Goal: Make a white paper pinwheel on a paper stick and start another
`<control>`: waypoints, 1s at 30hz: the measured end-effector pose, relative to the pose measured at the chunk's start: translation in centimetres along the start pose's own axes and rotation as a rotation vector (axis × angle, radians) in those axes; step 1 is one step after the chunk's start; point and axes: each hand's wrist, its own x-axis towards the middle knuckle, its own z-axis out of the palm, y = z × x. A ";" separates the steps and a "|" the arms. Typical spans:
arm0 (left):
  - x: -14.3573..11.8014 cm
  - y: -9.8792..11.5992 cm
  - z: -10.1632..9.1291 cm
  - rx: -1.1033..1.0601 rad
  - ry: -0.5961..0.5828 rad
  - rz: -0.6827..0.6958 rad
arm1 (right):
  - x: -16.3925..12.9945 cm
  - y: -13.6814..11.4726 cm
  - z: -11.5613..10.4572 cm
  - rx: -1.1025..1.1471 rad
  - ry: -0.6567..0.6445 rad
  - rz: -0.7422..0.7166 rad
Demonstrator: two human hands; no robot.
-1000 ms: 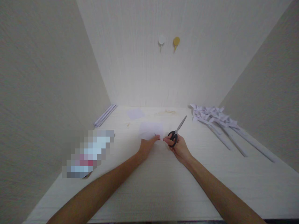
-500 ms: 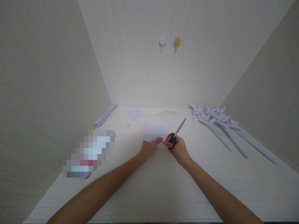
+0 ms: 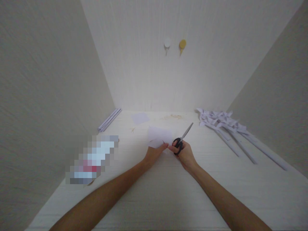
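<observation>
The left hand (image 3: pixel 154 153) lies low on the pale worktop (image 3: pixel 168 192) with its fingertips pinched on the near edge of a white paper sheet (image 3: pixel 159 134), which lies flat just beyond it. Just beside it, the right hand (image 3: pixel 184 154) is closed around the black handles of a pair of scissors (image 3: pixel 181 140); the metal blades point up and away from the hand toward the far right and appear closed together, clear of the sheet. The two hands sit close together, their fingertips nearly meeting, with the sheet's near right corner between them. Beyond the sheet, farther from the hands, a smaller pale paper square (image 3: pixel 140 117) lies flat on the worktop. Far off to the left of the left hand, against the side wall, a bundle of rolled paper sticks (image 3: pixel 109 119) lies lengthwise. Nearer to the left of the left forearm sits a blurred-out object (image 3: pixel 92 160) whose nature cannot be told. Well to the right of the right hand a heap of paper pinwheels (image 3: pixel 231 126) on long rolled stems lies spread out, the stems running toward the near right. High on the back wall beyond both hands hang a white hook (image 3: pixel 167 43) and a yellow hook (image 3: pixel 182 44), side by side.
</observation>
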 end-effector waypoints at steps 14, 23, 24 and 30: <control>-0.1 -0.1 0.0 0.024 -0.025 -0.004 | 0.2 0.2 -0.1 -0.027 -0.006 -0.013; -0.1 0.0 0.1 -0.018 0.006 -0.022 | 0.2 0.1 -0.2 -0.036 -0.016 -0.013; -0.1 0.1 0.1 -0.016 0.007 -0.031 | 0.2 0.1 -0.1 -0.036 -0.016 -0.013; 0.1 -0.2 0.1 0.003 -0.016 -0.038 | 0.1 -0.2 -0.1 -0.035 -0.017 -0.022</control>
